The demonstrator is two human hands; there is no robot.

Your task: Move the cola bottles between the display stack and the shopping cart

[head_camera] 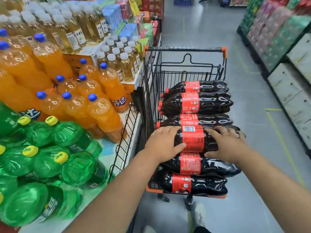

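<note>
Red-labelled cola bottle (193, 140) sideways, gripped between left hand (164, 143), right hand (225, 145).

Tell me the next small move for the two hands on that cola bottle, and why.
Probably lift it straight up. The left hand and right hand grip either side of the red label of one cola bottle, which lies crosswise atop other bottles in the shopping cart; rising clear first should keep it from dragging them.

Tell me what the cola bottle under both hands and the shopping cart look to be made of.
The cola bottle looks like glossy clear plastic: bright glints on its dark body; the red label seems printed film. The shopping cart looks like black-coated metal wire, given its thin rigid bars; orange corners probably plastic.
</note>
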